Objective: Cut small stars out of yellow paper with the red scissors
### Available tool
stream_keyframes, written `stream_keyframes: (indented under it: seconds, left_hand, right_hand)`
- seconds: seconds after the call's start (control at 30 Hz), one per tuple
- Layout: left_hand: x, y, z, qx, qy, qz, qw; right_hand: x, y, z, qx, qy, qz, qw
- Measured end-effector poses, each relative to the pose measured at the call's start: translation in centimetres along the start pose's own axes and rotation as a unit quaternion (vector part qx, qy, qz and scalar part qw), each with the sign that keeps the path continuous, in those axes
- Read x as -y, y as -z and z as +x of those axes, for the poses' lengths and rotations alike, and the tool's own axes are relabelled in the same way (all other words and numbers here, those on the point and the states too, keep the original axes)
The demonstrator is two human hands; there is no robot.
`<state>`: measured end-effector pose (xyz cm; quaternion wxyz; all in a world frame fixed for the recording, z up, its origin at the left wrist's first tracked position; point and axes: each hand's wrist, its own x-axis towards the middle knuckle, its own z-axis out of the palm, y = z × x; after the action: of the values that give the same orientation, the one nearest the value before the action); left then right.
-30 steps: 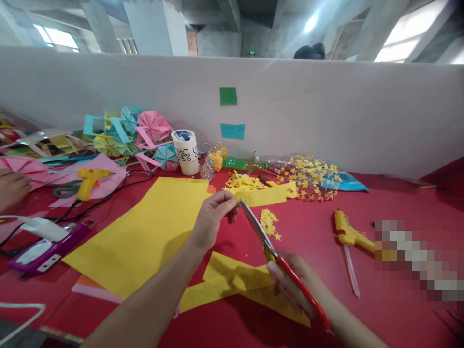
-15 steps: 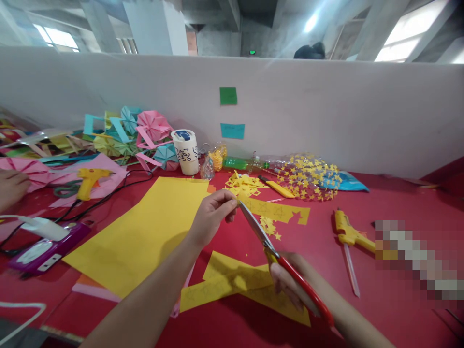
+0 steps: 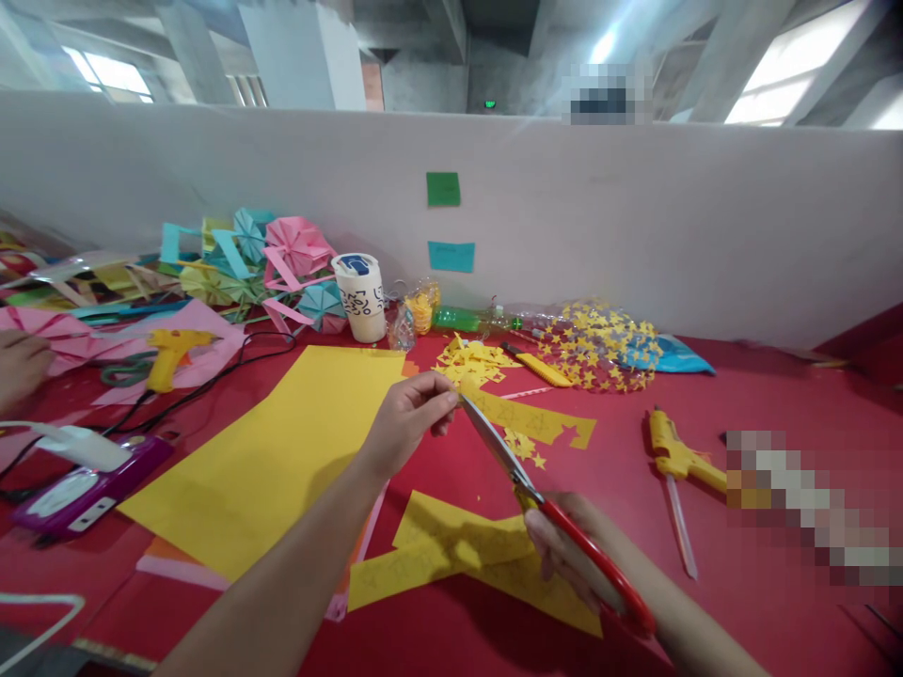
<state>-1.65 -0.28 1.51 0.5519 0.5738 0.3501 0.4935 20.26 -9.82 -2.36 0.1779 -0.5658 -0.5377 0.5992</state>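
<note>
My left hand (image 3: 413,418) pinches something small at its fingertips, beside the tip of the scissors; the piece is mostly hidden. Around the red handles of the scissors (image 3: 494,440) my right hand (image 3: 571,545) is closed, with the blades pointing up and left to my left fingertips. Just beyond the blades lies a yellow paper strip (image 3: 540,419) with drawn stars and a star-shaped notch near its right end. Small cut stars (image 3: 520,444) are below that strip. Nearer to me, marked yellow strips (image 3: 437,555) cross each other on the red table (image 3: 599,414).
A large yellow sheet (image 3: 268,451) covers the left middle. Yellow glue guns lie left (image 3: 166,357) and right (image 3: 673,447). At the back stand a white cup (image 3: 359,299) and a star-filled clear bag (image 3: 607,348). Another person's hand (image 3: 24,367) is at far left.
The paper strip's right end has dipped slightly and shifted left. Both hands keep nearly the same pose, and the scissor blades look a little closer together.
</note>
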Motion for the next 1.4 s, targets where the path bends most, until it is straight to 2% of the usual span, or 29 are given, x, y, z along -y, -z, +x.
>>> stream_keyframes:
  seconds: [0.23, 0.3, 0.43, 0.63, 0.77, 0.87, 1.0, 1.4]
  left_hand:
    - [0.0, 0.5, 0.1, 0.023, 0.006, 0.006, 1.0]
    - [-0.1, 0.5, 0.1, 0.025, 0.007, 0.006, 1.0]
    - [-0.1, 0.4, 0.0, 0.023, 0.002, 0.002, 1.0]
    - [0.0, -0.1, -0.1, 0.012, -0.059, 0.029, 0.998]
    - [0.0, -0.5, -0.2, 0.009, -0.099, 0.062, 0.993]
    - [0.0, -0.7, -0.3, 0.012, -0.131, 0.091, 0.987]
    - [0.0, -1.1, -0.5, -0.017, -0.167, 0.113, 0.979]
    - [0.6, -1.8, -0.9, -0.046, -0.156, 0.108, 0.981]
  right_hand:
    - [-0.1, 0.0, -0.3, -0.039, 0.023, -0.009, 0.999]
    - [0.1, -0.2, -0.6, -0.036, 0.026, -0.009, 0.999]
    - [0.7, -0.4, -1.3, -0.07, 0.036, -0.01, 0.997]
    - [1.1, -0.3, -1.8, -0.04, 0.09, -0.028, 0.995]
    - [1.3, -0.3, -2.1, -0.051, 0.107, -0.027, 0.993]
    - [1.5, -0.3, -2.0, -0.048, 0.102, -0.032, 0.993]
    - [1.5, -0.1, -1.7, -0.04, 0.104, -0.043, 0.993]
    - [0.5, -0.8, -1.6, -0.043, 0.067, 0.002, 0.997]
